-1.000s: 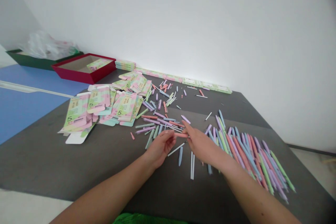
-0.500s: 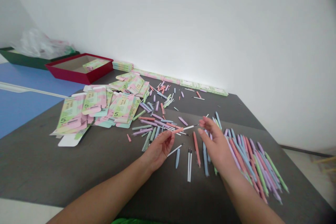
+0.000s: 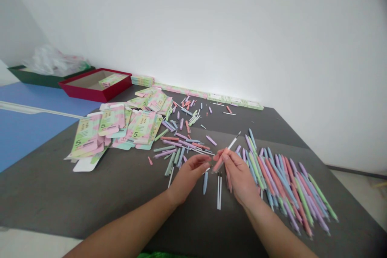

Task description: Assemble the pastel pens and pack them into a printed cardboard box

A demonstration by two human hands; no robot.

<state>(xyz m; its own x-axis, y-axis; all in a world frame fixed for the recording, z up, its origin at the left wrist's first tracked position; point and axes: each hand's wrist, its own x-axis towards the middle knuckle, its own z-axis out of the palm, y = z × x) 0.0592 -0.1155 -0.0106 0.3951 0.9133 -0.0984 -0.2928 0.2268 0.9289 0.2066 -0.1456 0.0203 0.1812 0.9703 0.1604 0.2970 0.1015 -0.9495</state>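
- Right hand [image 3: 241,177]: pinches slim coral plastic barrel [image 3: 218,164]; slender white refill [image 3: 232,143] points to one o'clock, likely keeping its tip unobstructed.
- Left hand [image 3: 188,174]: nine o'clock, curled; grip cannot be determined.
- Pastel plastic pens [image 3: 283,181]: three o'clock, probably aligned for order.

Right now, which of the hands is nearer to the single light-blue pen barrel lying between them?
Left. The left hand is just beside the light-blue pen barrel, on its left; the right hand is farther off, to its right, beyond two white refills.
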